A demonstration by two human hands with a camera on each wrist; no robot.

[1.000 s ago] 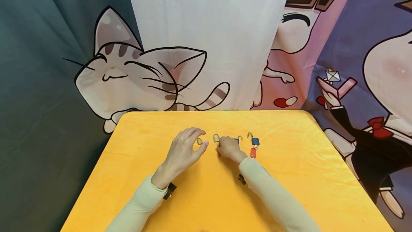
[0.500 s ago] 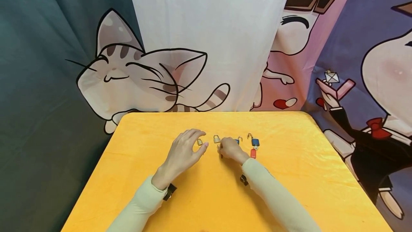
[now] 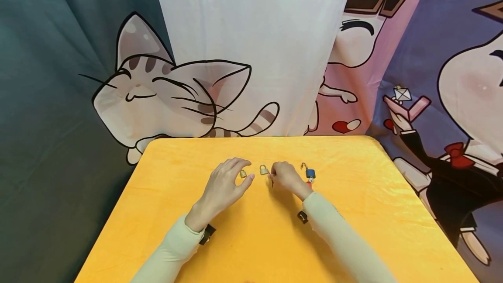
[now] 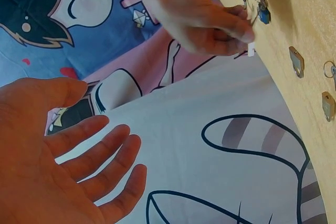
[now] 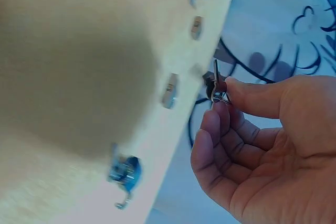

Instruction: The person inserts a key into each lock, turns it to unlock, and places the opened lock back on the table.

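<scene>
Metal key [image 5: 216, 71] | right hand [image 3: 287, 176]: grip pinching it | left hand [image 3: 225, 181]: grip apart | padlock [image 3: 263, 170] between

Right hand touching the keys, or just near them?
Touching. The right wrist view shows the right hand pinching the keys between thumb and fingers.

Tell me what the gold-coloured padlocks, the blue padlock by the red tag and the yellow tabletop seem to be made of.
Gold-coloured padlocks: likely metal, perhaps brass, going by their yellowish tone and slight shine. Blue padlock: probably metal, painted or plastic-coated, since its blue looks even. Tabletop: perhaps covered in cloth, from its soft, mottled sheen.
</scene>
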